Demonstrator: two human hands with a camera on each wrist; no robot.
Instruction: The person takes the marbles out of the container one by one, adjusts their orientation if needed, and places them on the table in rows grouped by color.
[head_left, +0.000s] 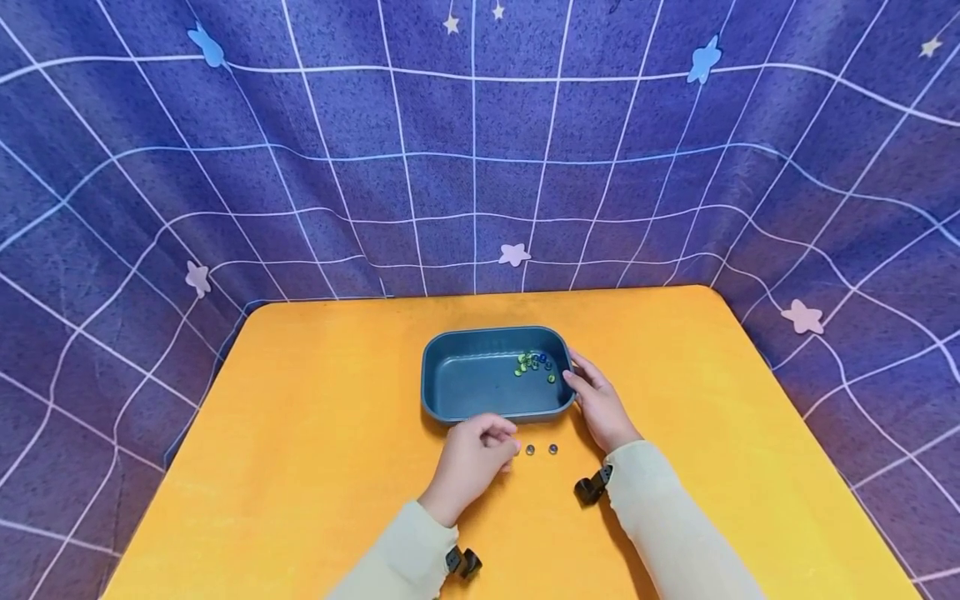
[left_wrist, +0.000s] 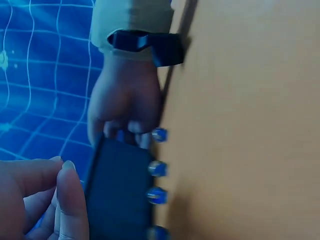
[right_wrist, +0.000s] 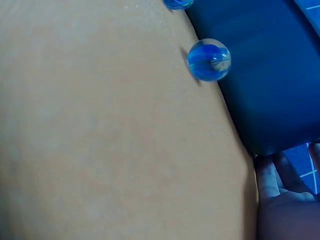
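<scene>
A dark teal plastic box point(head_left: 450, 400) with rounded corners stands on the yellow tabletop. Its right end is gripped by my right hand point(head_left: 602, 408), thumb over the rim and fingers along the outside wall. Green and blue glass marbles point(head_left: 551, 378) lie inside, toward that end. Along the front of the box, blue marbles point(left_wrist: 157, 195) form a row on the table. Just above this row is my left hand point(head_left: 474, 457), its thumb and index fingertips point(left_wrist: 70, 165) brought together. I cannot tell whether a marble is between them. From the head, this hand covers part of the row.
The yellow tabletop point(head_left: 322, 392) extends around the box. A blue curtain point(head_left: 442, 183) with a white grid and stars hangs behind the table and at both sides. Each wrist carries a small black camera point(head_left: 590, 490) on a strap.
</scene>
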